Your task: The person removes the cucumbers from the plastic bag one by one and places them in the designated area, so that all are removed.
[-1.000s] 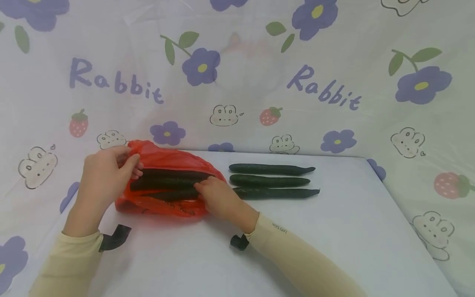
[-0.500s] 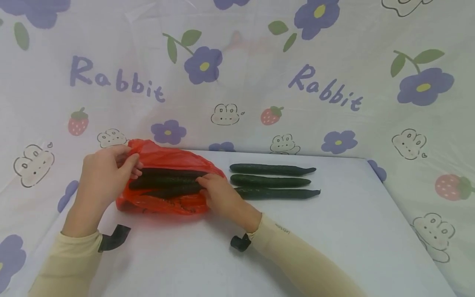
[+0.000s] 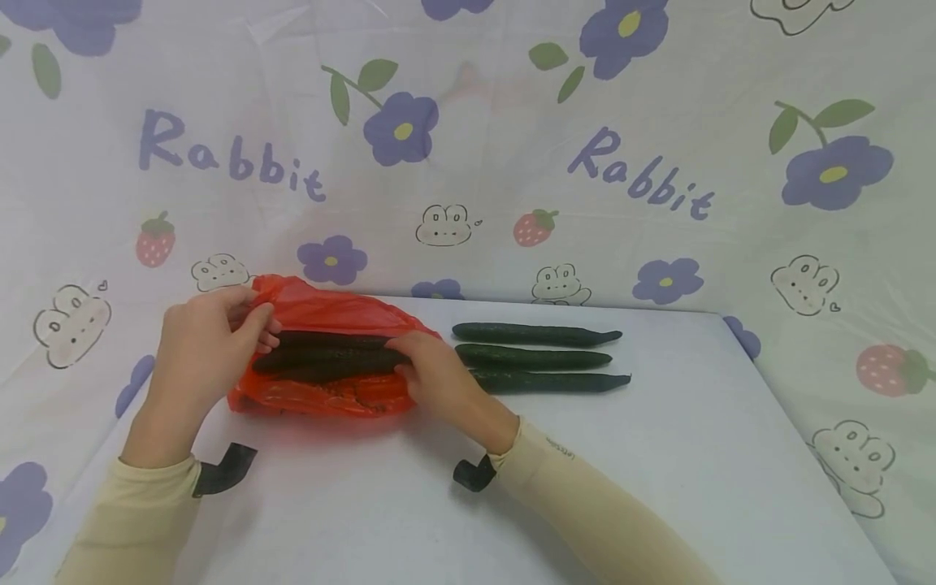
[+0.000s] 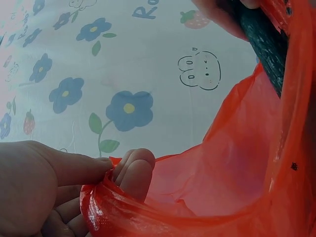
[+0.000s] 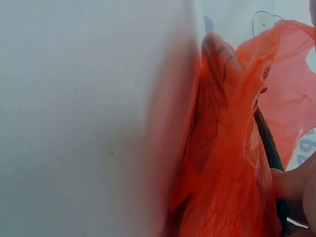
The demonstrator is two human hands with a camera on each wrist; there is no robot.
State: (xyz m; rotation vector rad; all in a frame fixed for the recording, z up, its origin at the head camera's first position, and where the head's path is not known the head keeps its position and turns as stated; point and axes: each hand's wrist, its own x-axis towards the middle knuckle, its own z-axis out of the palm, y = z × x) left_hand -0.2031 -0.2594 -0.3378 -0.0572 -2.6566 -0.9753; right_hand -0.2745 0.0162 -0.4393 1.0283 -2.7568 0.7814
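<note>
A red plastic bag lies on its side on the white table, its mouth spread wide. Dark green cucumbers lie inside it, close together; their exact number is hard to tell. At the bag's left, my left hand pinches the rim between thumb and fingers, clearly seen in the left wrist view, where the bag hangs from the fingertips. My right hand holds the right end of a cucumber at the mouth; the right wrist view shows the thumb against that cucumber, partly hidden by the bag.
Three more cucumbers lie in a row right of the bag: a far one, a middle one and a near one, whose left end is behind my right hand. A patterned cloth hangs behind the table.
My right hand has shifted slightly towards the back with its cucumber, which now lies closer to the others in the bag. My left hand stays at the rim.
</note>
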